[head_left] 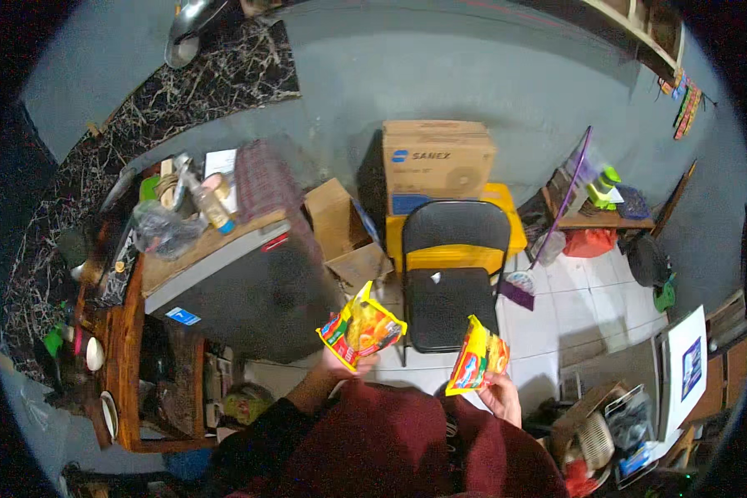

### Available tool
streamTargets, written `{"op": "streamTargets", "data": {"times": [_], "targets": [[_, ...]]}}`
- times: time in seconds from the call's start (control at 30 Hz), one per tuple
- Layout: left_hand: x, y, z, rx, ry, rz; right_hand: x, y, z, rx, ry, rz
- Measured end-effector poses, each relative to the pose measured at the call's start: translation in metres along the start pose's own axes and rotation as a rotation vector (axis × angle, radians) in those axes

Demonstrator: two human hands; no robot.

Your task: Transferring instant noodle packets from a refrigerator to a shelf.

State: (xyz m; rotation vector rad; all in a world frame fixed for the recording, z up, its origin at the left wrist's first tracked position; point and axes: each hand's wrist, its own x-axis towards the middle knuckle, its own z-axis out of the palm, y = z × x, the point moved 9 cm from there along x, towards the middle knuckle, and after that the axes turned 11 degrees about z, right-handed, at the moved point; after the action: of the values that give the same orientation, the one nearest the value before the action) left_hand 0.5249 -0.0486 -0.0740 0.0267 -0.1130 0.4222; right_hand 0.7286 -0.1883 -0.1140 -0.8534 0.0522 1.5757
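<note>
1. One room, with a grey-blue wall (340,91) and a pale tiled floor (614,303).
2. One black chair (456,228) on the tiles, backrest toward the wall.
3. Two cardboard boxes behind it: a closed box (440,162), plus an open box (336,220) off to the left.
4. Two packets, left packet (363,328) and right packet (476,358), both shiny yellow with red bits and food pics, held up on the near side of the chair, not touching each other.
5. Two hands: right hand (502,398) pinches its packet's lower edge; left hand (350,366) grips low too, fingers mostly hidden.
</note>
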Motion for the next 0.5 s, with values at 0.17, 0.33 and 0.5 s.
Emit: {"op": "streamTargets", "data": {"times": [0.17, 0.33, 0.5], "targets": [[0.066, -0.032, 0.011, -0.012, 0.042, 0.096, -0.01, -0.117, -0.008, -0.267, 0.014, -0.059], [0.099, -0.003, -0.007, 0.209, 0.188, 0.32, 0.057, -0.186, -0.01, -0.325, -0.144, -0.152], [0.154, 0.022, -0.017, 0.325, 0.244, 0.509, 0.122, -0.227, -0.022, 0.022, -0.187, -0.078]]}}
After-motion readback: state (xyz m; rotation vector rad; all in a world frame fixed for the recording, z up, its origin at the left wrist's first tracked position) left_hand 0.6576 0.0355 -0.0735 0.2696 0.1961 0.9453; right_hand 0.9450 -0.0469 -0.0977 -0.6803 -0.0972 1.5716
